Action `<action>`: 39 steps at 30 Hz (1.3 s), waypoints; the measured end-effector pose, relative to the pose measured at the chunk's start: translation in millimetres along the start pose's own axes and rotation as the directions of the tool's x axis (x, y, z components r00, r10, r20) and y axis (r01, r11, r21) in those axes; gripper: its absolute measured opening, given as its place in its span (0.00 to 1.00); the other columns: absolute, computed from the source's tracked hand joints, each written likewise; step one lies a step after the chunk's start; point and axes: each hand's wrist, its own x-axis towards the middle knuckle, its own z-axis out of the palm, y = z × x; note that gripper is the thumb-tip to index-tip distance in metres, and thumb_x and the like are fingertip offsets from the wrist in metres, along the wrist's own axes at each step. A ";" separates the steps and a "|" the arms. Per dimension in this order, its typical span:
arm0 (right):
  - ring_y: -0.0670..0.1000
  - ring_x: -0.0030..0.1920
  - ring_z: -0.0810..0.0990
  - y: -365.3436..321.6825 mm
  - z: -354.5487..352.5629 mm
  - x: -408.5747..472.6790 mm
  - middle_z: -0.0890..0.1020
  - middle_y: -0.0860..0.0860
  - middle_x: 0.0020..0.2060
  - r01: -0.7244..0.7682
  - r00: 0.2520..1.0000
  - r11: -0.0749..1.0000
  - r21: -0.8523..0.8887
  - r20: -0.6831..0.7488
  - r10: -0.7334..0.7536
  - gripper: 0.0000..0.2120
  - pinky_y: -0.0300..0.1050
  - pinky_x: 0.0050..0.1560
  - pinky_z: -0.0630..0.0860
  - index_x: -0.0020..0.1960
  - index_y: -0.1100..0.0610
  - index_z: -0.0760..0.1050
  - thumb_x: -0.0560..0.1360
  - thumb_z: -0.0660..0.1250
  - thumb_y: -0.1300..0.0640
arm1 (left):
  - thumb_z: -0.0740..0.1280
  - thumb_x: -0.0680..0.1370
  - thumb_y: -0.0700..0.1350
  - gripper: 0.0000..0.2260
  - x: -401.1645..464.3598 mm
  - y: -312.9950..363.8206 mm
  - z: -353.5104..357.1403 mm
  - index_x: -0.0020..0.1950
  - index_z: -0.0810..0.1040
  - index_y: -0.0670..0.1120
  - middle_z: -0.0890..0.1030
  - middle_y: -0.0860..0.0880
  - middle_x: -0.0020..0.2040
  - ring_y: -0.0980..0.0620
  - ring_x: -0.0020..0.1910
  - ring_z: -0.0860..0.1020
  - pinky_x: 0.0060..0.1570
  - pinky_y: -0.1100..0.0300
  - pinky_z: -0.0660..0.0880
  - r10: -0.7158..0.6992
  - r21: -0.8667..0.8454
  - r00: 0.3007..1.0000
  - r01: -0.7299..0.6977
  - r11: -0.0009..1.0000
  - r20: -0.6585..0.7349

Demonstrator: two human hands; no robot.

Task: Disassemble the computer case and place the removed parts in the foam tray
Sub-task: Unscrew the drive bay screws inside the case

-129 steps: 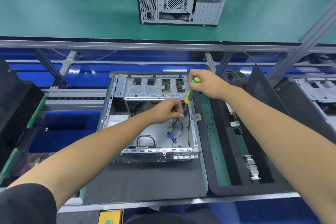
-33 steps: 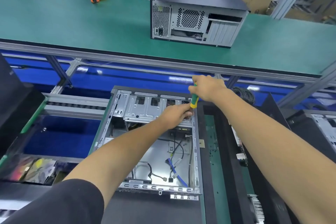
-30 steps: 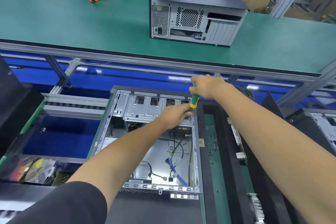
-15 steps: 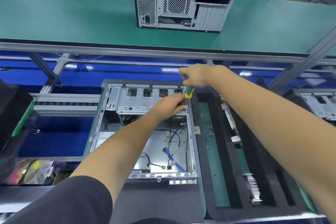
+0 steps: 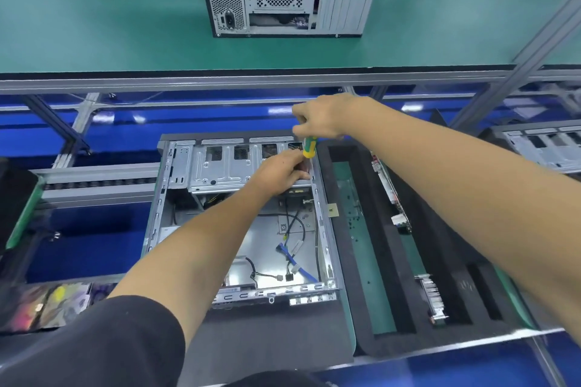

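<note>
The right hand (image 5: 317,118) grips a screwdriver (image 5: 309,146) upright over the open computer case (image 5: 325,223) (far corner); the left hand (image 5: 279,171) pinches something there, hidden from view.

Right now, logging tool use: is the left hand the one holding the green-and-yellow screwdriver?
No, the right hand grips the screwdriver, while the left hand rests on the open case's drive cage.
</note>
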 end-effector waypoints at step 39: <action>0.51 0.32 0.69 3.8 -1.9 6.7 0.72 0.51 0.37 0.148 0.988 0.989 0.013 0.054 -0.148 0.11 0.45 0.31 0.62 0.56 0.54 0.68 0.76 0.66 0.56 | 0.72 0.79 0.47 0.11 4.6 2.6 2.4 0.55 0.75 0.43 0.79 0.47 0.51 0.46 0.51 0.76 0.51 0.50 0.73 -0.018 -0.046 0.999 0.020 0.999 0.037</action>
